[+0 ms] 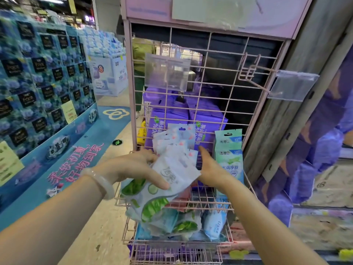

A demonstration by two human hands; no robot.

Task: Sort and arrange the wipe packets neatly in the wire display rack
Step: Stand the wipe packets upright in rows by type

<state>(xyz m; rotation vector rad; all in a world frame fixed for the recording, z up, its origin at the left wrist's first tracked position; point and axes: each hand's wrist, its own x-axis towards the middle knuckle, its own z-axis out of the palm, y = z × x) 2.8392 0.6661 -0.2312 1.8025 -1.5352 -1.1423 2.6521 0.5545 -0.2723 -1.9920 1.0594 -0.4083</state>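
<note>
A pink wire display rack (225, 104) stands in front of me with wire baskets at its base. My left hand (133, 169) grips a fanned bundle of white wipe packets (175, 159) with pink marks, plus green cucumber-print packets (150, 197) below. My right hand (212, 169) reaches in beside the bundle, fingers apart, touching its right edge. Green-and-blue packets (229, 155) hang upright at the rack's right. More packets (191, 224) lie jumbled in the lower basket.
Large purple packs (168, 115) are stacked behind the rack's grid. An empty hook with a clear price tag holder (292, 85) sticks out at upper right. A blue tissue display (42, 77) fills the left. A wooden pillar (298, 92) borders the rack's right.
</note>
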